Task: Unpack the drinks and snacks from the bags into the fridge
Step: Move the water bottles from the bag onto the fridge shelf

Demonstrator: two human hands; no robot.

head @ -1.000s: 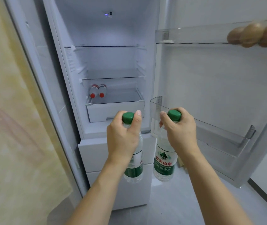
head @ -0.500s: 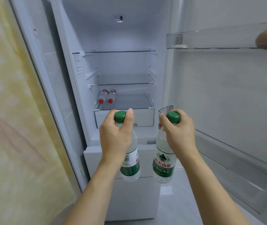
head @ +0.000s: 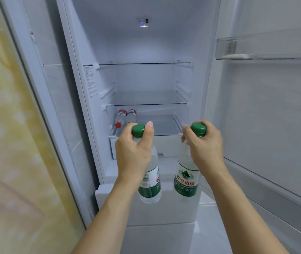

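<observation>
Clear plastic bottles point(head: 149, 182), round green caps, hang from each hand point(head: 134, 153).

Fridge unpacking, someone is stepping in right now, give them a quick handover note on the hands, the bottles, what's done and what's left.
Left hand: grips a green-capped water bottle by the neck, upright, in front of the open fridge.
Right hand: grips a second green-capped bottle the same way.
Done: two red-capped bottles lie side by side at the left of the bottom drawer.
Left: put both held bottles in the fridge; the glass shelves show nothing on them, and the drawer has space to the right. The bags are out of view, so I can't tell what remains in them.
</observation>
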